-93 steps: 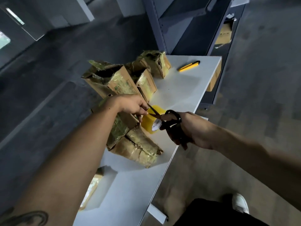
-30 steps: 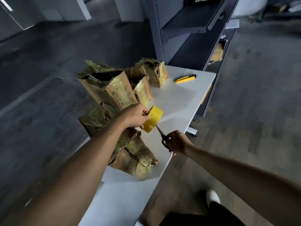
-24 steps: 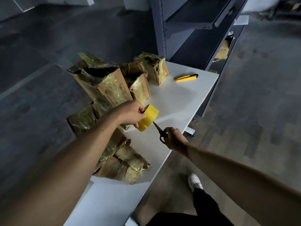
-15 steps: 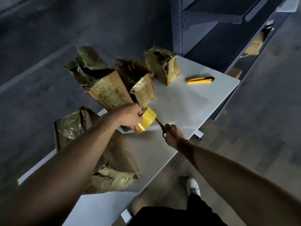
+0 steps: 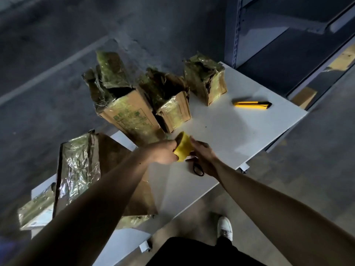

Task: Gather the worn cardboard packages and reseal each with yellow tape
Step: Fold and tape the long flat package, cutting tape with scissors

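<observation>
Five worn packages on the white table (image 5: 230, 135). Three stand upright in the upper centre: tall package (image 5: 130, 116), mid package (image 5: 172, 112) touching it, far package (image 5: 207, 81) a little apart. Two lie flat at lower left: flat package (image 5: 76, 166) and end package (image 5: 36, 210). The tops of the upright three are torn open, with crumpled film on all five. Tape (image 5: 183, 148) is at frame centre, held off the table just below the tall package. Left hand (image 5: 165, 152) is curled round the roll from the left, a firm hold. Right hand (image 5: 201, 154) comes in from the right, fingertips (image 5: 192, 141) on the roll's upper rim. Scissors (image 5: 197, 169) show as dark loops under that palm; cannot tell whether the hand grips them or they lie on the table. Knife (image 5: 251, 105) is idle at upper right, well apart, and a shelf rack (image 5: 269, 35) stands beyond. Judged step: finding and lifting the tape's free end, with no package resealed yet. To do it well, keep the roll steady in the left hand and work a nail under the end. Draw a strip long enough to span a torn top, kept taut so it does not fold onto itself. Press the flaps down and smooth the film before sticking, since wrinkled film will likely hold tape poorly. Cut only after the strip is anchored.
</observation>
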A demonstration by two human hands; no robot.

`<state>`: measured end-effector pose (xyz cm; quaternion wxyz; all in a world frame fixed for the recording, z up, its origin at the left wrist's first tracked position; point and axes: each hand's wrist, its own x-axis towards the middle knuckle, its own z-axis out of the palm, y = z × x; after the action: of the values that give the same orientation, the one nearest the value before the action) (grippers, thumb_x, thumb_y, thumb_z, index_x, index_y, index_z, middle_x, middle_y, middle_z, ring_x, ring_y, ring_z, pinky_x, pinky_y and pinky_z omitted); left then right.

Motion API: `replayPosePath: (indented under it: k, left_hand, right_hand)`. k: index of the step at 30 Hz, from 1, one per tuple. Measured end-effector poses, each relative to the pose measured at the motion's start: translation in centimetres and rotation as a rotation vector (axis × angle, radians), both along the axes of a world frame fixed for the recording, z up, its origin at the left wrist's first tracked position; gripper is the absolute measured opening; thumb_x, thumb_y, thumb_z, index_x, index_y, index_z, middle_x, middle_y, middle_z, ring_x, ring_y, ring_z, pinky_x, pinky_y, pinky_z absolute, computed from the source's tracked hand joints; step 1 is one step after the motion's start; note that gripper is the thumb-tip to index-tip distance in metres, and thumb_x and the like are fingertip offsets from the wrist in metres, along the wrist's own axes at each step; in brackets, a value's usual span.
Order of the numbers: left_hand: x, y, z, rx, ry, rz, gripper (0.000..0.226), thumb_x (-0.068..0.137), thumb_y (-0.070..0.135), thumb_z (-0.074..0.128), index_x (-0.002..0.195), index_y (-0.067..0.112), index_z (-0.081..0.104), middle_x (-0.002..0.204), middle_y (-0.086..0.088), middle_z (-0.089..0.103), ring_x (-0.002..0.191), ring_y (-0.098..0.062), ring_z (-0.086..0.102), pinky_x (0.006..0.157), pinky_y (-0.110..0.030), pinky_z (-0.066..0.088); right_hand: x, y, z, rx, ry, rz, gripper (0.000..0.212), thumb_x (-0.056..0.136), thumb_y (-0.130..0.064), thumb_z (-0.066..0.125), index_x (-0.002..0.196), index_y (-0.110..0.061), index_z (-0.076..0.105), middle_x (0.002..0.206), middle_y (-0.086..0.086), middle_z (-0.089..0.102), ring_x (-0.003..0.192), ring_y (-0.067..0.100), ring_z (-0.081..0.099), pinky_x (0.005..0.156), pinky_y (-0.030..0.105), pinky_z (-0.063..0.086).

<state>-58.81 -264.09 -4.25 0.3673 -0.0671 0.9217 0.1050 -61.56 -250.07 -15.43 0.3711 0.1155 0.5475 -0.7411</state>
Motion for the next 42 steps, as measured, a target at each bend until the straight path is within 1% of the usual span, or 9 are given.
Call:
replayPosePath:
  k: [5, 8, 11, 22, 26, 30, 34, 38, 42]
  left_hand:
    - [-0.3, -0.1, 0.4, 0.031, 0.023, 0.023, 0.023, 0.100, 0.026, 0.054, 0.118, 0.012, 0.054, 0.115, -0.007, 0.055, 0.103, -0.022, 0.055, 0.077, -0.023, 0.044]
    - [-0.5, -0.7, 0.9, 0.069, 0.091, 0.060, 0.007, 0.101, 0.022, 0.052, 0.094, 0.020, 0.051, 0.094, -0.003, 0.047, 0.083, -0.013, 0.048, 0.062, -0.017, 0.037]
    - [0.0, -1.2, 1.4, 0.059, 0.148, 0.079, 0.031, 0.101, 0.030, 0.053, 0.127, 0.016, 0.058, 0.125, -0.002, 0.062, 0.113, -0.017, 0.058, 0.087, -0.022, 0.040]
    - [2.8, -2.0, 3.8, 0.092, 0.346, 0.198, 0.026, 0.098, 0.033, 0.055, 0.118, 0.020, 0.066, 0.122, 0.001, 0.067, 0.109, -0.016, 0.062, 0.097, -0.037, 0.051]
    - [4.7, -3.4, 5.0, 0.127, 0.550, 0.236, 0.018, 0.098, 0.023, 0.058, 0.108, 0.015, 0.071, 0.112, -0.002, 0.071, 0.103, -0.016, 0.066, 0.093, -0.035, 0.053]
    - [8.0, -5.5, 6.1, 0.108, 0.717, 0.279, 0.012, 0.097, 0.022, 0.060, 0.104, 0.015, 0.067, 0.107, -0.002, 0.071, 0.098, -0.018, 0.066, 0.087, -0.037, 0.055]
    - [12.6, -8.2, 6.7, 0.088, 0.881, 0.352, 0.014, 0.096, 0.019, 0.059, 0.109, 0.015, 0.064, 0.103, 0.001, 0.066, 0.090, -0.015, 0.062, 0.081, -0.031, 0.050]
    - [18.0, -11.0, 7.6, -0.116, 1.100, 0.422, 0.027, 0.093, 0.020, 0.061, 0.120, 0.015, 0.061, 0.114, -0.014, 0.065, 0.099, -0.032, 0.063, 0.083, -0.041, 0.052]
    - [22.0, -11.4, 7.0, 0.081, 0.931, 0.697, 0.055, 0.093, 0.030, 0.064, 0.140, 0.014, 0.042, 0.127, -0.019, 0.053, 0.113, -0.034, 0.054, 0.082, -0.036, 0.052]
  right_hand:
    - [-1.6, -0.1, -1.5, 0.396, 0.390, 0.156, 0.017, 0.100, -0.025, 0.055, 0.091, -0.012, 0.051, 0.083, 0.008, 0.051, 0.080, 0.026, 0.051, 0.065, 0.031, 0.041]
    - [-1.6, 0.9, -2.2, 0.799, 0.645, 0.276, 0.020, 0.094, -0.030, 0.054, 0.111, -0.020, 0.058, 0.110, 0.007, 0.064, 0.100, 0.034, 0.059, 0.082, 0.033, 0.044]
    - [-1.6, 1.9, -2.2, 0.979, 0.792, 0.390, 0.029, 0.090, -0.019, 0.057, 0.117, -0.020, 0.066, 0.125, 0.010, 0.066, 0.118, 0.035, 0.055, 0.097, 0.033, 0.036]
    - [0.9, -1.3, -1.2, 0.906, 0.962, 0.374, 0.016, 0.085, -0.013, 0.057, 0.092, -0.002, 0.066, 0.102, 0.026, 0.065, 0.101, 0.045, 0.059, 0.088, 0.043, 0.043]
    - [3.5, -4.3, 1.6, 0.628, 0.836, 0.333, 0.023, 0.096, -0.015, 0.059, 0.108, 0.003, 0.066, 0.109, 0.020, 0.068, 0.104, 0.035, 0.062, 0.095, 0.036, 0.044]
    - [7.1, -6.3, 5.3, 0.052, 0.397, 0.234, 0.031, 0.087, -0.017, 0.058, 0.107, 0.002, 0.073, 0.069, -0.015, 0.069, 0.076, 0.006, 0.061, 0.095, 0.015, 0.037]
    - [10.9, -8.4, 6.7, 0.155, 0.605, 0.299, 0.061, 0.078, -0.031, 0.063, 0.121, 0.011, 0.059, 0.088, -0.009, 0.067, 0.095, 0.018, 0.055, 0.107, 0.044, 0.044]
    - [15.3, -10.1, 8.4, 0.279, 0.767, 0.311, 0.022, 0.098, -0.022, 0.057, 0.110, -0.007, 0.067, 0.100, 0.013, 0.068, 0.089, 0.014, 0.059, 0.076, 0.032, 0.049]
    - [18.6, -10.5, 11.5, 0.216, 0.827, 0.203, 0.023, 0.104, -0.029, 0.046, 0.096, -0.018, 0.065, 0.078, -0.006, 0.064, 0.069, 0.002, 0.058, 0.058, 0.017, 0.040]
